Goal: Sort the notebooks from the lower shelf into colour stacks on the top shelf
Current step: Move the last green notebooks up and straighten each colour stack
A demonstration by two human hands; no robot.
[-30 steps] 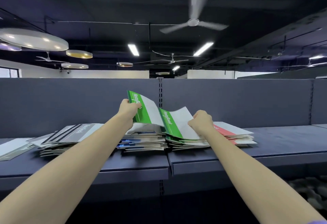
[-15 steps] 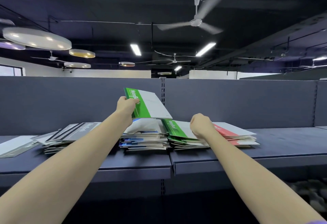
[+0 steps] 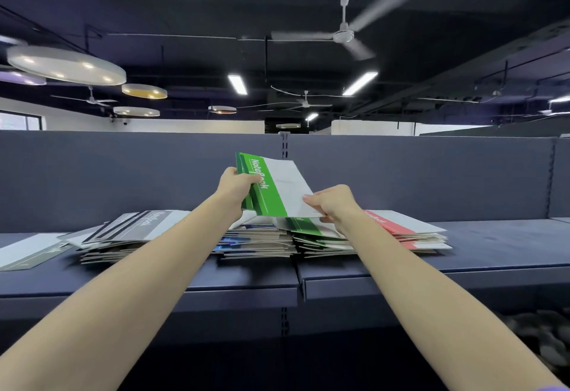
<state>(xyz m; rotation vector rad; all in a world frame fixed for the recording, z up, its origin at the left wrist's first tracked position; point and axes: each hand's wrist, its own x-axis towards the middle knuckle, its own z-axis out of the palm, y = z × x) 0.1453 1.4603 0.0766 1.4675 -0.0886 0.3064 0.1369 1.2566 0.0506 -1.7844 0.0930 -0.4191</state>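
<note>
I saw the left hand (image 3: 235,185) gripping the green notebook (image 3: 271,188) above the green stack (image 3: 311,231); the right hand (image 3: 334,202) pinched its white corner.

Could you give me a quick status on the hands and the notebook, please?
Left hand grips green notebook by its spine edge; right hand pinches its white corner. Notebook held tilted above green stack. Nothing blocking.

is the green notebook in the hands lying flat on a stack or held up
Held up. The green notebook is tilted above the green stack, gripped by the left hand and pinched by the right hand.
</note>
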